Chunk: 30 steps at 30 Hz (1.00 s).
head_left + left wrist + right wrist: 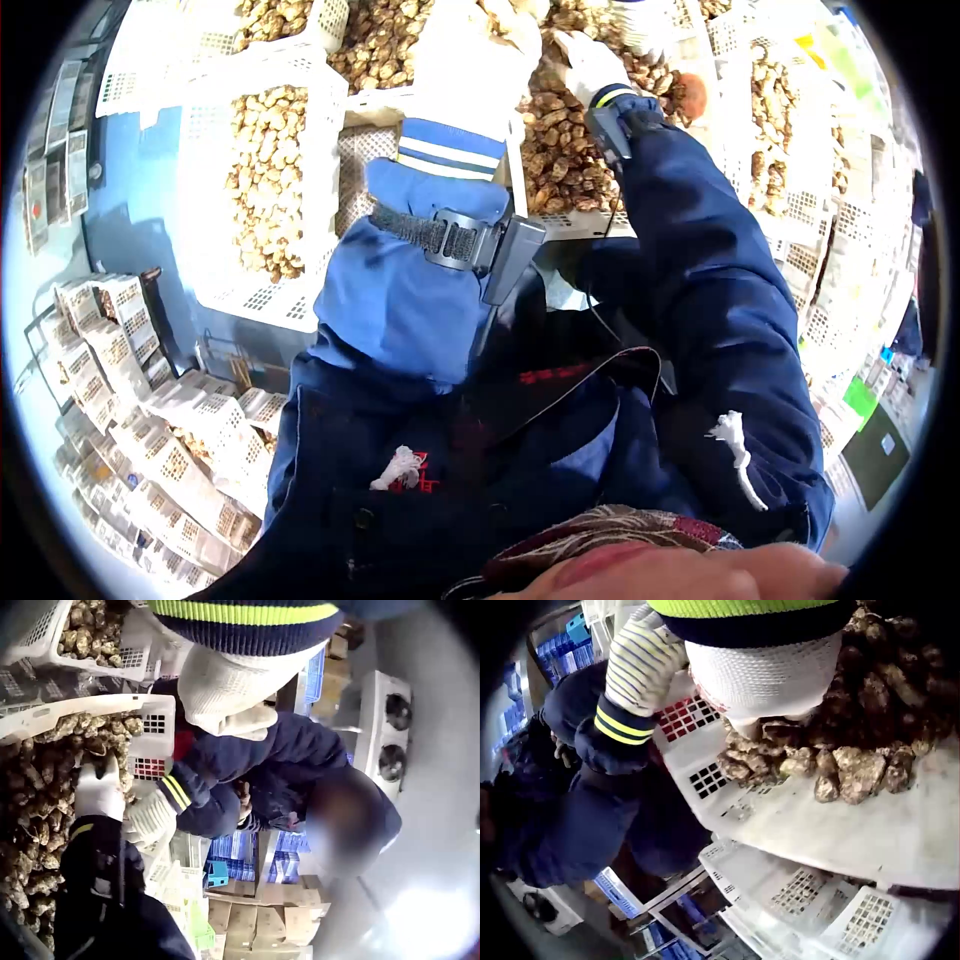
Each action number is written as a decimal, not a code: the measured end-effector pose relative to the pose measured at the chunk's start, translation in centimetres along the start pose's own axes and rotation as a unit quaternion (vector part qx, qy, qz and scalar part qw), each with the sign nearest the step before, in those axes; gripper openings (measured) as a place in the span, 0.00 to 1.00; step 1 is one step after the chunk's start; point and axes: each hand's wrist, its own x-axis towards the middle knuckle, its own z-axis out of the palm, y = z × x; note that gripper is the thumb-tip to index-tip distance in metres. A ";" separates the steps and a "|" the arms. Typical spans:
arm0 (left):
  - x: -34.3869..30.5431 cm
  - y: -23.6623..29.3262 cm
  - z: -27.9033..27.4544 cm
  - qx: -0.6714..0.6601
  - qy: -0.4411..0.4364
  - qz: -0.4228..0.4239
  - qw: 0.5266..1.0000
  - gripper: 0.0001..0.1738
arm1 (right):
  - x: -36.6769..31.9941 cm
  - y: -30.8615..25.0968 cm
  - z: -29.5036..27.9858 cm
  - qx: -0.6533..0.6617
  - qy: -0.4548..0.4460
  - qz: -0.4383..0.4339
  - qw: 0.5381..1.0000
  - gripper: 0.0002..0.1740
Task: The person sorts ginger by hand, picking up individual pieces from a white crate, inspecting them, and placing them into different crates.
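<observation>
My right hand (595, 70), in a white knit glove, reaches down into a white crate heaped with rough brown shell-like pieces (565, 150). In the left wrist view, the right hand's fingers stand around a dark piece; in the right wrist view its fingertips meet the heap (862, 769). My left hand (225, 694), also white-gloved, hovers by the crate with its fingers bent inward; the palm side is hidden, and I cannot tell whether it holds a piece. Glare washes out much of it in the head view.
Across the crate stands another person (247, 761), whose striped-gloved hand (641, 664) is near my right hand. More white crates stand to the left (320, 200) and right (800, 180), with stacked crates (170, 450) lower left. Cardboard boxes (255, 922) stand behind the person.
</observation>
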 end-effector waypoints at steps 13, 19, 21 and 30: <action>0.7 1.6 -1.1 -0.020 -0.062 0.052 0.997 0.09 | -5.2 -0.8 -1.2 0.683 0.001 0.146 0.715 0.21; 0.7 1.5 -0.8 -0.021 -0.058 0.047 0.997 0.09 | -2.0 -6.7 -0.3 0.229 -0.091 0.141 0.959 0.35; 0.8 1.7 -0.9 -0.004 -0.067 0.056 0.996 0.09 | -2.4 -5.0 -0.8 0.227 -0.156 0.059 0.960 0.34; 0.6 1.7 -0.7 0.030 -0.064 0.066 0.995 0.10 | -4.6 -2.5 -4.4 0.173 -0.072 0.045 0.981 0.27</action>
